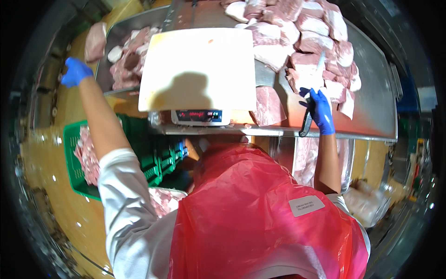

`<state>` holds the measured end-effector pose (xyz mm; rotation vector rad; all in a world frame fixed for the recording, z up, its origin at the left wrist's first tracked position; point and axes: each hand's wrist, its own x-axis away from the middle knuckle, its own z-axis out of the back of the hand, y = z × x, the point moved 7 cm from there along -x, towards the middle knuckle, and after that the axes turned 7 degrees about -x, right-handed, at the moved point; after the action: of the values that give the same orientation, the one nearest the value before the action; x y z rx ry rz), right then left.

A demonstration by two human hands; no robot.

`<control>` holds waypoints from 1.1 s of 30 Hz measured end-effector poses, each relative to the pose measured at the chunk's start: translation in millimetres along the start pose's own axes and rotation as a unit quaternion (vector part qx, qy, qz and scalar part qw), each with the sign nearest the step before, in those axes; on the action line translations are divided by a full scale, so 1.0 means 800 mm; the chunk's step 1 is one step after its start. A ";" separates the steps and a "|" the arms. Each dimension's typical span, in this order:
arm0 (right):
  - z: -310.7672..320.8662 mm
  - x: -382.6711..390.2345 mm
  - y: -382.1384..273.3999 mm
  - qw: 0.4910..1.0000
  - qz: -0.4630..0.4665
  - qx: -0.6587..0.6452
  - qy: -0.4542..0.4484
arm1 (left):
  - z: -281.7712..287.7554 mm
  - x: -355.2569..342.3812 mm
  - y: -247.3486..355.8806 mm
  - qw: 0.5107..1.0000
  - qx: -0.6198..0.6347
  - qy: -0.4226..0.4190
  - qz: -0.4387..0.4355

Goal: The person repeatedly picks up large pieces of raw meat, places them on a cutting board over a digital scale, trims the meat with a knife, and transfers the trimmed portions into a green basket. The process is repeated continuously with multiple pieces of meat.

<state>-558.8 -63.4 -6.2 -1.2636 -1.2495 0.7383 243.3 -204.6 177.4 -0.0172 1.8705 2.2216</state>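
Handling the knife [306,122] should be easy, I judge: light and stiff, though raw meat nearby could leave it slippery, so I'd take hold of the black handle and stay off the blade. My right hand [321,110] has its grip curled around that handle. The slim, pale blade points away over the meat pieces [312,43] on the steel counter [371,100]. My left hand [76,72] is beyond the metal tray [124,29], grip loosely spread, nothing visible in it. Near it, a smooth pink slab [95,42] looks soft, heavy and slick, best supported from beneath.
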 end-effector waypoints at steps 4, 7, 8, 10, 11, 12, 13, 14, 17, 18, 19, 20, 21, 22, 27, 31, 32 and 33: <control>0.013 0.019 0.082 0.995 -0.077 0.061 0.011 | 0.014 0.321 0.083 0.806 0.185 -0.416 -0.379; 0.012 0.004 0.132 0.993 -0.072 0.088 -0.034 | 0.077 0.592 -0.063 0.504 0.161 -0.778 -0.339; 0.006 0.003 0.140 0.994 -0.086 0.062 -0.036 | 0.093 0.653 -0.122 0.433 0.151 -0.835 -0.303; -0.036 0.015 0.123 0.988 -0.147 0.007 -0.055 | 0.081 0.689 -0.170 0.555 0.082 -0.738 -0.376; -0.024 0.001 0.139 0.993 -0.103 0.017 -0.055 | 0.061 0.695 -0.178 0.635 0.026 -0.627 -0.450; -0.031 0.001 0.148 0.983 -0.161 0.021 -0.090 | 0.049 0.689 -0.193 0.709 -0.039 -0.490 -0.506; -0.034 0.000 0.148 0.983 -0.160 0.003 -0.086 | 0.029 0.683 -0.208 0.760 -0.079 -0.547 -0.343; -0.040 0.000 0.148 0.984 -0.160 -0.014 -0.083 | 0.016 0.678 -0.227 0.800 -0.113 -0.564 -0.170; -0.052 -0.008 0.158 0.985 -0.135 -0.032 -0.101 | 0.009 0.746 -0.253 0.584 0.103 -0.726 0.349; -0.063 0.001 0.157 0.982 -0.156 -0.009 -0.105 | -0.001 0.745 -0.289 0.603 0.123 -0.749 0.245; -0.057 0.007 0.168 0.976 -0.185 -0.047 -0.102 | 0.001 0.764 -0.291 0.583 0.125 -0.736 0.320; -0.051 0.017 0.171 0.974 -0.206 -0.056 -0.069 | 0.006 0.779 -0.291 0.567 0.127 -0.714 0.392; -0.033 0.024 0.171 0.974 -0.196 -0.106 -0.024 | 0.018 0.788 -0.271 0.553 0.095 -0.693 0.452; -0.018 0.032 0.170 0.969 -0.193 -0.152 0.016 | 0.022 0.788 -0.265 0.564 0.171 -0.715 0.376; -0.028 0.067 0.050 0.987 -0.076 -0.139 -0.033 | 0.073 0.760 -0.134 0.586 0.271 -0.704 0.296; -0.112 0.053 -0.050 0.986 -0.029 -0.075 -0.145 | 0.086 0.678 -0.058 0.671 0.298 -0.659 0.165; -0.149 0.046 -0.070 0.982 -0.050 -0.057 -0.175 | 0.083 0.651 -0.051 0.702 0.287 -0.641 0.117; -0.187 0.033 -0.082 0.984 -0.032 -0.032 -0.171 | 0.081 0.622 -0.052 0.759 0.262 -0.591 0.074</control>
<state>-424.7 -95.1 85.2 -1.1721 -1.5955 0.9014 -223.7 -49.5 69.3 1.3148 1.5466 1.0600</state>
